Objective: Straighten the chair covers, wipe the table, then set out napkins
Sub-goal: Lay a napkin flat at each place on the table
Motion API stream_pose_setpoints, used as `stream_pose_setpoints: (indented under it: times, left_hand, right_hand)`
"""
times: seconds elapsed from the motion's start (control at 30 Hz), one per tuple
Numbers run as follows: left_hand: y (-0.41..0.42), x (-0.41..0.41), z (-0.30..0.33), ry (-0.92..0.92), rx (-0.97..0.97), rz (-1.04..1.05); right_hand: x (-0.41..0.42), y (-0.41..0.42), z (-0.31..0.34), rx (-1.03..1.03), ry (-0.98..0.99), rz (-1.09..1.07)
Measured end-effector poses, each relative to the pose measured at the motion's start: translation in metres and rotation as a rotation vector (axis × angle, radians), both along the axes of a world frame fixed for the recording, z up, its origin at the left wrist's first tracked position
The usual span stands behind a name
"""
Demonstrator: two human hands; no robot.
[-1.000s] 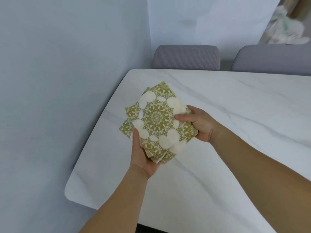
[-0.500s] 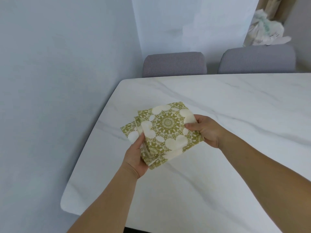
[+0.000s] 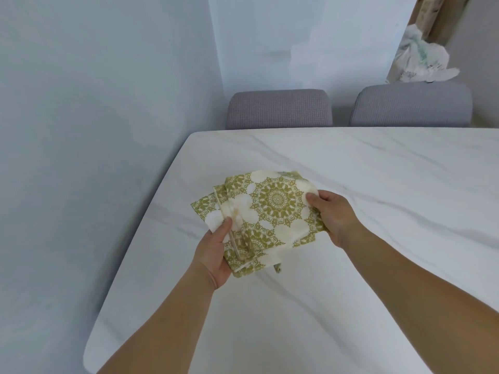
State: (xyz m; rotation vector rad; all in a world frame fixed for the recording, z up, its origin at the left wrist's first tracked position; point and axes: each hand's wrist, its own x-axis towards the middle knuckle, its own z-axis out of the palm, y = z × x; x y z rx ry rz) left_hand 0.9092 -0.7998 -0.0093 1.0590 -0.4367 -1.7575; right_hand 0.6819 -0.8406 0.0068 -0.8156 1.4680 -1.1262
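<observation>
A stack of cream napkins (image 3: 272, 209) with an olive-green mandala print is held above the white marble table (image 3: 351, 265). My left hand (image 3: 216, 255) grips the stack's lower left edge, thumb on top. My right hand (image 3: 330, 214) pinches the right edge of the top napkin, thumb on its face. The napkins are fanned, with corners sticking out to the left. Two grey covered chairs (image 3: 279, 109) (image 3: 410, 106) stand at the table's far side.
A pale wall runs close along the table's left edge. A white plastic bag (image 3: 421, 60) and a beige curtain sit behind the right chair. The table's rounded near-left corner (image 3: 91, 354) is below my left forearm.
The stack has turned from a diamond toward flat and sits lower over the table. The top napkin has shifted right with my right hand. The view has tilted up, showing more of the chairs.
</observation>
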Motion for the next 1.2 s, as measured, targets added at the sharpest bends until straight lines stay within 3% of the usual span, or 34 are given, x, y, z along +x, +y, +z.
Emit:
stream_pose_setpoints:
  times: [0.17, 0.3, 0.37, 0.43, 0.47, 0.5, 0.6, 0.73, 0.9, 1.07, 1.2]
  left_hand:
    - [-0.016, 0.008, -0.004, 0.001, 0.006, -0.001]
    - [-0.023, 0.006, -0.008, -0.044, -0.018, -0.031]
    - [-0.025, 0.002, -0.011, -0.061, -0.009, -0.035]
    - [-0.025, -0.002, -0.015, -0.089, 0.005, -0.036]
    - [-0.025, -0.005, -0.017, -0.104, 0.014, -0.039]
    - [-0.025, -0.008, -0.019, -0.114, 0.024, -0.039]
    - [-0.023, -0.016, -0.022, -0.113, 0.017, -0.057]
    - [-0.022, -0.022, -0.019, -0.114, -0.02, -0.085]
    - [-0.022, -0.021, -0.022, -0.119, 0.057, -0.016]
    - [-0.029, -0.005, -0.02, -0.106, 0.047, 0.069]
    - [-0.041, 0.005, -0.015, -0.082, 0.019, 0.117]
  right_hand:
    - [-0.001, -0.009, -0.007, 0.098, -0.264, 0.032]
    - [0.007, -0.011, -0.019, 0.145, -0.286, 0.114]
    - [0.012, -0.01, -0.025, 0.183, -0.029, 0.182]
    - [0.019, -0.009, -0.029, 0.18, 0.484, 0.283]
    - [0.025, -0.006, -0.028, 0.122, 0.62, 0.296]
    - [0.03, -0.004, -0.026, 0.075, 0.607, 0.314]
    - [0.047, 0.005, -0.008, 0.103, 0.259, 0.475]
    - [0.062, 0.01, -0.006, 0.091, 0.295, 0.622]
    - [0.051, 0.0, -0.014, 0.149, 0.356, 0.311]
    - [0.017, -0.018, -0.007, 0.157, -0.021, 0.049]
    - [-0.002, -0.039, 0.006, 0.081, -0.21, -0.064]
